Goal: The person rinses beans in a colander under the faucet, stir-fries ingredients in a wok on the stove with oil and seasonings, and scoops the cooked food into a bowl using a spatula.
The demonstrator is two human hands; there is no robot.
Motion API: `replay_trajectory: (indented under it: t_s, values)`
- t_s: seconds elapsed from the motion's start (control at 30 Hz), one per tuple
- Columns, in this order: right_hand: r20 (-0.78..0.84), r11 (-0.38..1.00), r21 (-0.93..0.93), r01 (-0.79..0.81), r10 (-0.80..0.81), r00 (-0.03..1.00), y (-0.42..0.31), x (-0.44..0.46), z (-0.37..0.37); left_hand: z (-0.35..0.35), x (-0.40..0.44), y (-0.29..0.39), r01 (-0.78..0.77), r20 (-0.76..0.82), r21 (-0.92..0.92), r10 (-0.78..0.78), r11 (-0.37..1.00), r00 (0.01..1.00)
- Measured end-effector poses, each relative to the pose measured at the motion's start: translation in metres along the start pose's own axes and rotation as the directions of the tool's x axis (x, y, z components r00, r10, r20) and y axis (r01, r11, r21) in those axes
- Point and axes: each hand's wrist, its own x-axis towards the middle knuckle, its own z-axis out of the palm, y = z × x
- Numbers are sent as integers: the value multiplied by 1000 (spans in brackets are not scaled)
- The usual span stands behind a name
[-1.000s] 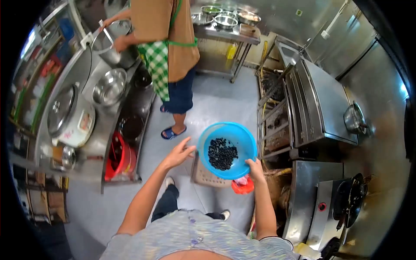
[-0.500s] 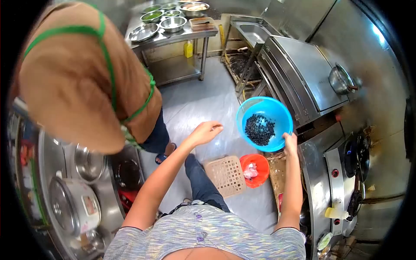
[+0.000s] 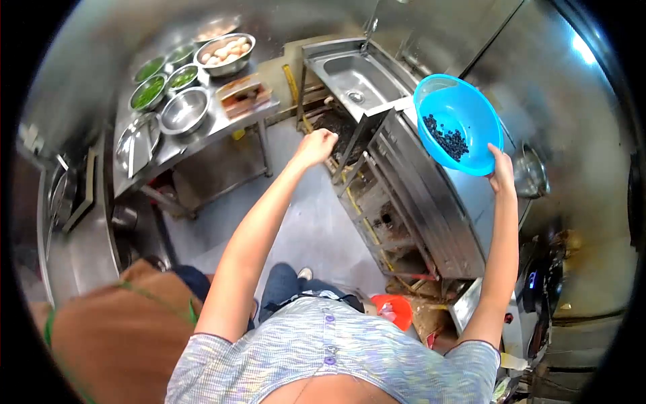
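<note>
My right hand (image 3: 498,170) grips the lower right rim of a blue plastic bowl (image 3: 471,111), which is tilted over the steel cabinet (image 3: 431,192). Small black beans or similar dark bits (image 3: 447,139) lie in the lower left of the bowl. My left hand (image 3: 316,147) is apart from the bowl, raised in front of the steel sink (image 3: 360,77), with its fingers curled together. Whether anything small is between those fingers cannot be made out.
At the upper left, a steel table (image 3: 202,138) holds a bowl of eggs (image 3: 225,55), bowls of greens (image 3: 148,93) and a steel bowl (image 3: 184,111). A co-worker (image 3: 128,330) is at the lower left. A red bin (image 3: 392,311) stands below; a steel pot (image 3: 529,173) sits right.
The view has advanced toward the sink and table. My right hand has carried the blue bowl up and right, over the cabinet. My left hand's fingers have closed. The co-worker is now lower left.
</note>
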Motion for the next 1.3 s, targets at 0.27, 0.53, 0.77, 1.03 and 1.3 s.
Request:
replay_trajectory:
  t_s: [0.27, 0.53, 0.77, 1.03, 1.3]
  values:
    - [-115, 964, -263, -35, 5, 993, -31, 207, 78, 64, 348, -10, -427, 153, 328, 399, 842, 904]
    - [-38, 927, -327, -182, 179, 983, 24, 450, 212, 172, 700, -82, -581, 478, 764, 359, 280, 802]
    - [-55, 892, -105, -439, 435, 899, 152, 567, 315, 208, 812, -137, -467, 446, 879, 179, 94, 877]
    - [-167, 854, 76, -516, 521, 837, 180, 583, 395, 174, 747, -73, -501, 227, 410, 447, 762, 865]
    - [-93, 962, -228, -150, 131, 987, 146, 601, 390, 237, 700, -106, -651, 517, 23, 549, 758, 657]
